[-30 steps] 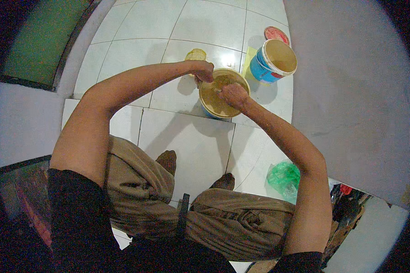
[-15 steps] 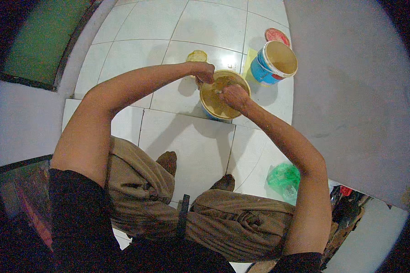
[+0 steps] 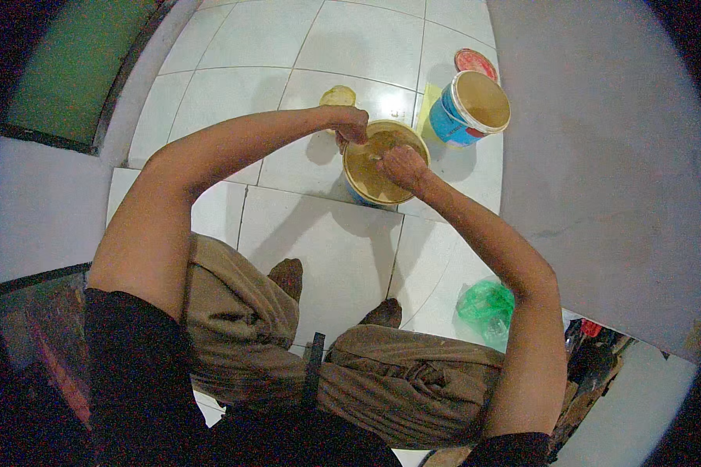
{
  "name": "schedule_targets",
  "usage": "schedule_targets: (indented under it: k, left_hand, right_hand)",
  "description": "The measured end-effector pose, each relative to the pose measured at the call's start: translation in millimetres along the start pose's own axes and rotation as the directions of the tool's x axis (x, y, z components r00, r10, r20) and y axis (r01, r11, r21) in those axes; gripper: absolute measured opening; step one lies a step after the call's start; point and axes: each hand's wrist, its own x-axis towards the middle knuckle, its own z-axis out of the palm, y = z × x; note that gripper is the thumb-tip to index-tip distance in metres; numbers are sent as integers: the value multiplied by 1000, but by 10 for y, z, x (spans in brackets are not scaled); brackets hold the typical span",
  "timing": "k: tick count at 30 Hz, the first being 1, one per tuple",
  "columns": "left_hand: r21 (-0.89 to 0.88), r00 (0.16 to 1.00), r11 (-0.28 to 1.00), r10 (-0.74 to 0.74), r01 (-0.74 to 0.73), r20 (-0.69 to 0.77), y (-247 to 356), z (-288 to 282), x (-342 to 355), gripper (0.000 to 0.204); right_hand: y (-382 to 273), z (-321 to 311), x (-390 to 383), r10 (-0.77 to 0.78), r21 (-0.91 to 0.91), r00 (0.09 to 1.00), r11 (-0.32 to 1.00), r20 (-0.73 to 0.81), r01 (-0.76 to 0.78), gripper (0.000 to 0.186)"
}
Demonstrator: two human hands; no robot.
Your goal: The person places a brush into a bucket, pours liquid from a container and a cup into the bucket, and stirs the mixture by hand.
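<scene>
A round bucket (image 3: 366, 185) with a tan, stained inside stands on the tiled floor in front of me. My left hand (image 3: 352, 124) is closed on its rim at the far left. Inside the bucket's mouth is my right hand (image 3: 403, 167), its fingers curled around something small and pale at the fingertips that I cannot make out. What lies at the bottom of the bucket is partly hidden by this hand. Just beyond my left hand stands a small yellowish tub (image 3: 338, 96), partly covered by the wrist.
A blue bucket (image 3: 453, 117) with a white rim stands to the right, with a red round lid (image 3: 476, 62) behind it and a yellow sheet (image 3: 427, 105) beside it. A green plastic bag (image 3: 484, 307) lies near my right forearm. A grey wall (image 3: 600, 171) bounds the right side.
</scene>
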Motion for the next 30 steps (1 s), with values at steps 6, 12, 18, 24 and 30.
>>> schedule_targets:
  k: [6,12,18,24,30]
  left_hand:
    - [-62,997,998,22,-18,75,133,-47,35,27]
    - [-56,994,998,-17,23,109,-55,40,49,26]
    - [-24,995,999,-22,25,99,45,12,-81,27]
    - [-193,997,981,-14,29,80,177,-98,-431,25]
    - [-228,994,973,7,18,108,42,55,-335,25]
  right_hand:
    - [15,194,-215,25,-53,998,998,56,-22,16]
    - [-42,-50,-176,-37,-40,986,999,-162,31,9]
    - [76,-474,-128,63,-64,996,996,-60,-67,11]
    - [126,-1013,-159,183,9,983,983,1,-183,16]
    - [38,-1501,-292,316,-2,949,949,17,-316,25]
